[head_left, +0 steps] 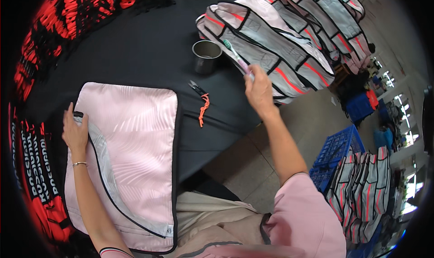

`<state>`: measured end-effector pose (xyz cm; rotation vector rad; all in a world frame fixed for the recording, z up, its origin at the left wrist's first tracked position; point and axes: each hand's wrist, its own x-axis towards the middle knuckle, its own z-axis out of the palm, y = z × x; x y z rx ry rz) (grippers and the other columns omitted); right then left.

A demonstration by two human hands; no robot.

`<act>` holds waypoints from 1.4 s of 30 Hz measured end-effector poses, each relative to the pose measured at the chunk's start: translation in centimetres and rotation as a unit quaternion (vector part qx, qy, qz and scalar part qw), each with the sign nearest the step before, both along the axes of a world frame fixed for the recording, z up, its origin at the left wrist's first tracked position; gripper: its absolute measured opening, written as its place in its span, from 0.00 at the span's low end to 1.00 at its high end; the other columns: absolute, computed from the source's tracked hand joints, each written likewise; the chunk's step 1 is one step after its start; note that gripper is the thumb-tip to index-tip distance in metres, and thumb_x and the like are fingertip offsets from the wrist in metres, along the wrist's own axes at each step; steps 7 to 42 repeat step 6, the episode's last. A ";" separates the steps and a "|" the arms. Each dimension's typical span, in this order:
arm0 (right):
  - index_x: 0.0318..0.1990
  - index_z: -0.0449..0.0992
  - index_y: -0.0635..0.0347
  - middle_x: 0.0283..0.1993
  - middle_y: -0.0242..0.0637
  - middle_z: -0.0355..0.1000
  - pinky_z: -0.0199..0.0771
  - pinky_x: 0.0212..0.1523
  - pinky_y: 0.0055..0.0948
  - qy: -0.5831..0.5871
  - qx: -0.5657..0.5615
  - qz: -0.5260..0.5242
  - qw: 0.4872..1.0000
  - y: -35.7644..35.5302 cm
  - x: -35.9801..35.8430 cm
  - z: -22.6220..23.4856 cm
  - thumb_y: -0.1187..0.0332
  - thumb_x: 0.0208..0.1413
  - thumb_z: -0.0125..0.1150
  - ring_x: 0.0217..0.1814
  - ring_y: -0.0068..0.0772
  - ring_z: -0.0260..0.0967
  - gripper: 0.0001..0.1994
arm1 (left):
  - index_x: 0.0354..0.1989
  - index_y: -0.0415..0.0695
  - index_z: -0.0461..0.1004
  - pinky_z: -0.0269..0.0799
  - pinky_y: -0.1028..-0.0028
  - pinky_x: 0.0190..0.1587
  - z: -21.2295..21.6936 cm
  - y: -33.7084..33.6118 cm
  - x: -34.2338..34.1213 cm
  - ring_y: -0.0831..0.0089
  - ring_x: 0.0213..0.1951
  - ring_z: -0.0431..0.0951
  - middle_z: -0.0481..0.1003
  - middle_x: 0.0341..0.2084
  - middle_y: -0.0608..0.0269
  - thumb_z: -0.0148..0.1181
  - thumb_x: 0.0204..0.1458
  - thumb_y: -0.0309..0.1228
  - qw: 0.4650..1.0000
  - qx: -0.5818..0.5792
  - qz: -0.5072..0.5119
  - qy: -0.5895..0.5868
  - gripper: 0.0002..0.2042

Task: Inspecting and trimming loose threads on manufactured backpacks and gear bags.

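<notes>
A pink fabric panel (135,136) with black binding lies in front of me at the left, crossed by a curved grey strip (105,167) edged in black. My left hand (76,131) rests on its upper left edge, fingers spread, beside a small black tab (78,114). In my right hand (261,91) is a toothbrush (238,59), held up by its pinkish handle with the green-and-white bristle head pointing up and left. The brush is to the right of a metal cup (206,63). Small thread snips (197,87) with an orange cord (205,106) lie between panel and cup.
Grey-and-pink sewn pieces with black binding (266,45) are heaped at the far right of the black table (122,45). Red-and-black straps (86,9) line the left side. Blue crates (337,145) and more stacked sewn pieces (359,190) stand to the right.
</notes>
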<state>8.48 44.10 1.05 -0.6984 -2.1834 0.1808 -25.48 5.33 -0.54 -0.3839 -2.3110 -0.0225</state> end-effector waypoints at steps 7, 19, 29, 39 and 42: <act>0.50 0.71 0.56 0.51 0.49 0.69 0.73 0.51 0.47 -0.281 -0.003 -0.102 0.954 4.6 -5.9 5.3 0.68 0.54 0.61 0.50 0.53 0.72 0.16 | 0.68 0.50 0.59 0.64 0.65 0.61 -5.7 -2.9 -4.9 0.57 0.57 0.73 0.74 0.53 0.49 0.59 0.51 0.36 0.832 0.350 -0.305 -0.304 0.33; 0.50 0.71 0.56 0.51 0.49 0.69 0.73 0.51 0.47 -0.281 -0.003 -0.102 0.954 4.6 -5.9 5.3 0.68 0.54 0.61 0.50 0.53 0.72 0.16 | 0.68 0.50 0.59 0.64 0.65 0.61 -5.7 -2.9 -4.9 0.57 0.57 0.73 0.74 0.53 0.49 0.59 0.51 0.36 0.832 0.350 -0.305 -0.304 0.33; 0.50 0.71 0.56 0.51 0.49 0.69 0.73 0.51 0.47 -0.281 -0.003 -0.102 0.954 4.6 -5.9 5.3 0.68 0.54 0.61 0.50 0.53 0.72 0.16 | 0.68 0.50 0.59 0.64 0.65 0.61 -5.7 -2.9 -4.9 0.57 0.57 0.73 0.74 0.53 0.49 0.59 0.51 0.36 0.832 0.350 -0.305 -0.304 0.33; 0.50 0.71 0.56 0.51 0.49 0.69 0.73 0.51 0.47 -0.281 -0.003 -0.102 0.954 4.6 -5.9 5.3 0.68 0.54 0.61 0.50 0.53 0.72 0.16 | 0.68 0.50 0.59 0.64 0.65 0.61 -5.7 -2.9 -4.9 0.57 0.57 0.73 0.74 0.53 0.49 0.59 0.51 0.36 0.832 0.350 -0.305 -0.304 0.33; 0.50 0.71 0.56 0.51 0.49 0.69 0.73 0.51 0.47 -0.281 -0.003 -0.102 0.954 4.6 -5.9 5.3 0.68 0.54 0.61 0.50 0.53 0.72 0.16 | 0.68 0.50 0.59 0.64 0.65 0.61 -5.7 -2.9 -4.9 0.57 0.57 0.73 0.74 0.53 0.49 0.59 0.51 0.36 0.832 0.350 -0.305 -0.304 0.33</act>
